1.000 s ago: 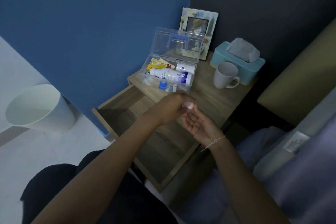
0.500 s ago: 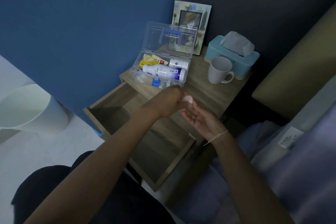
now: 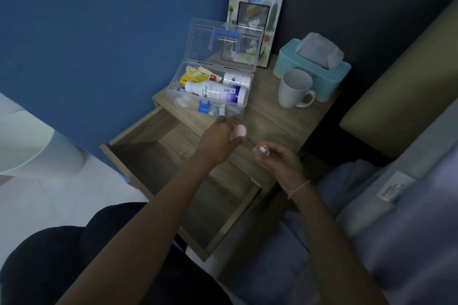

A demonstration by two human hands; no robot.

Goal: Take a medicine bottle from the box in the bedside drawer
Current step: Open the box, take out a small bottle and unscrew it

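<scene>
A clear plastic box stands on the bedside table with its lid up. Inside lie a large white bottle with a blue label, a small white bottle and yellow packets. Just in front of the box, my left hand is closed on a small pale pink bottle. To its right, my right hand pinches a small clear round piece with something white in it. The drawer below is pulled out, with nothing visible in it.
A white mug, a teal tissue box and a picture frame stand on the table behind and right of the box. A white bin sits on the floor at left. Bedding lies at right.
My hands were together, the left over the right palm with the pink bottle between them. They have separated; the right now holds the small clear piece apart from the bottle.
</scene>
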